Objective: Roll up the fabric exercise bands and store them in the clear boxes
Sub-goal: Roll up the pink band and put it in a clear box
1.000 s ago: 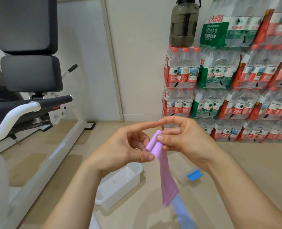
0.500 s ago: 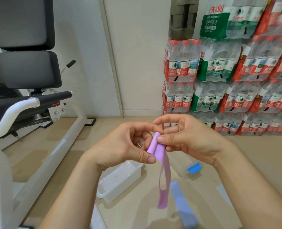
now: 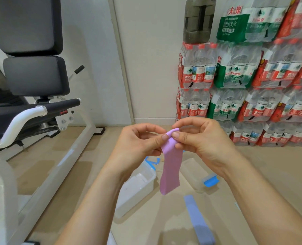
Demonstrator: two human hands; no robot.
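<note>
- The pink band (image 3: 170, 167) hung in mid-air above the floor. Its top end was curled into the start of a roll and the rest dangled loose.
- Both hands grasped that top end. The left hand (image 3: 139, 144) pinched it from the left and the right hand (image 3: 201, 138) from the right.
- We judged it light, soft and limp, likely to unroll if released, so it was best held at the rolled end, thumbs across its width.
- On the floor below sat the left clear box (image 3: 138, 190) and the right clear box (image 3: 194, 172), with a blue band (image 3: 198, 220) nearer us.
</note>
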